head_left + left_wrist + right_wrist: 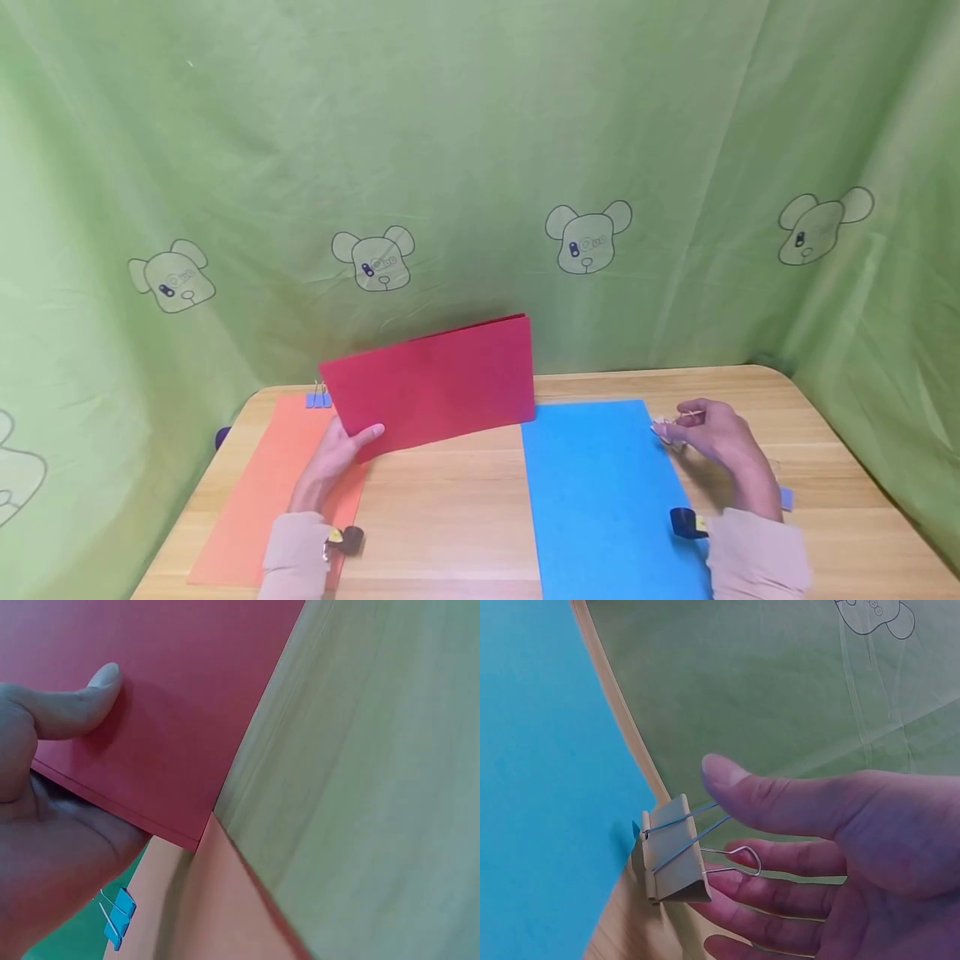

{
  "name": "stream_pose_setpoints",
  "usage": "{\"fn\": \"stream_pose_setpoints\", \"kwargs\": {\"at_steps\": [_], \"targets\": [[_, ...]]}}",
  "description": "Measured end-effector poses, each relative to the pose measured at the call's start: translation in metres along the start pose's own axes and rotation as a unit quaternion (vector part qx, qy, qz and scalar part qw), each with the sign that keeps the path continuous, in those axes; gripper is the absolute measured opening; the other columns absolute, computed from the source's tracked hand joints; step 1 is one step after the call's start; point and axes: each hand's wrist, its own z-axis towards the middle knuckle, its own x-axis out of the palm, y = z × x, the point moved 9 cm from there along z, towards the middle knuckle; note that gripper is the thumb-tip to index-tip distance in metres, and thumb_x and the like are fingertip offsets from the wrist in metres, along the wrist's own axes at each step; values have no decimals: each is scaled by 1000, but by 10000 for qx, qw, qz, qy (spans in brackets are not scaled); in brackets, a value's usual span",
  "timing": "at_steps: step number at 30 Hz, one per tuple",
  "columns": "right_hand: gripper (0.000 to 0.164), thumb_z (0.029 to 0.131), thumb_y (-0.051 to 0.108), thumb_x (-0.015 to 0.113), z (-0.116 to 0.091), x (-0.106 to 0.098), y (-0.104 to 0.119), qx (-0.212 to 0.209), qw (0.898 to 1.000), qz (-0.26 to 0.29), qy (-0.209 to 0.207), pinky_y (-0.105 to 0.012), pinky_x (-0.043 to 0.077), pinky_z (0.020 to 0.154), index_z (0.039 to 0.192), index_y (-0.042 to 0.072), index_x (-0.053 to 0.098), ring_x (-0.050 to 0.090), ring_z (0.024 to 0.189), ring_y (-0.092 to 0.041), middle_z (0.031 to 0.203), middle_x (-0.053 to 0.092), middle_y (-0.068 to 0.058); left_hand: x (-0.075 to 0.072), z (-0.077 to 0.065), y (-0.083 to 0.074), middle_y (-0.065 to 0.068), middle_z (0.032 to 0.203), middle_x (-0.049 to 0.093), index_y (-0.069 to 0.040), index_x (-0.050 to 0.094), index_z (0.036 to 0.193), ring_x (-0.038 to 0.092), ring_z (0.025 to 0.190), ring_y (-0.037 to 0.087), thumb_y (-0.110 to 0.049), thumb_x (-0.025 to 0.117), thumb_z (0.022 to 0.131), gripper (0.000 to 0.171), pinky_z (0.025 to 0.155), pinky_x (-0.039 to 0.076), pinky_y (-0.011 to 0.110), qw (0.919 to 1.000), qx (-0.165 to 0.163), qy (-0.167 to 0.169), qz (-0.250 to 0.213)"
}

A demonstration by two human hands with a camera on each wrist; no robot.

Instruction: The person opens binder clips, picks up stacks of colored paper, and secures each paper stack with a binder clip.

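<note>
My left hand (330,457) grips the lower left corner of a red stack of paper (442,387), thumb in front and fingers behind it. The stack is held up off the table at a slant. In the left wrist view, the thumb lies flat on the red paper (172,690). My right hand (716,432) pinches a pale yellow binder clip (673,851) by its wire handles, thumb on one side and fingers on the other. That clip is at the right edge of the blue paper (600,483); whether it bites the paper I cannot tell.
Orange paper (247,492) lies on the left of the wooden table (442,517), a blue-purple binder clip (318,401) at its far edge. Another purple clip (786,498) is beside my right forearm. A green curtain (465,150) with bear faces hangs behind the table.
</note>
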Motion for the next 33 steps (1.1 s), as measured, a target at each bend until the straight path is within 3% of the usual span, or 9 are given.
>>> {"fn": "stream_pose_setpoints", "kwargs": {"at_steps": [2,4,8,12,20,26,33], "targets": [[85,94,44,74,-1,0,1,-42,10000,-13,-21,-55,51,90,141,-18,41,57,112,-47,124,60,-33,6,-4,-23,8,124,68,-2,57,135,63,111,18,-7,64,101,35,96,51,33,9983,-474,-201,289],[85,94,45,74,-1,-1,2,-101,9999,-19,-62,-54,51,89,141,-19,41,57,111,-46,121,61,-32,5,-4,-23,7,122,69,0,57,133,64,110,17,-6,64,100,34,97,50,32,9947,-800,-458,447],[85,93,45,74,-2,-3,2,-120,9998,-24,-143,-52,50,88,141,-18,42,58,109,-43,119,63,-28,0,-4,-23,9,115,73,0,63,126,67,105,16,-8,69,98,31,95,50,27,9946,-658,-765,261],[84,94,44,74,-2,-4,3,-97,9998,-34,-198,-52,50,88,141,-18,43,57,110,-43,119,64,-26,-6,0,-16,11,117,73,1,62,128,68,105,14,-9,70,98,33,95,50,25,9939,-613,-854,326],[85,94,46,73,-2,-4,3,-51,9999,-18,-158,-56,49,91,141,-18,42,56,112,-45,120,63,-28,-7,-3,-15,11,120,71,0,63,130,67,106,14,-8,71,97,35,94,51,25,9939,-519,-637,738],[84,95,45,72,-2,-4,4,-125,9998,-42,-153,-56,50,91,140,-19,42,57,113,-47,120,63,-29,-5,-3,-18,14,122,71,1,63,131,68,107,12,-10,70,98,36,95,50,25,9956,-355,-403,762],[80,95,41,73,-3,-5,4,-126,9997,-43,-196,-58,49,91,141,-17,42,57,112,-46,121,63,-29,-4,-2,-24,14,122,71,1,61,132,69,109,17,-12,68,100,36,96,51,27,9966,-275,-364,691]]}}
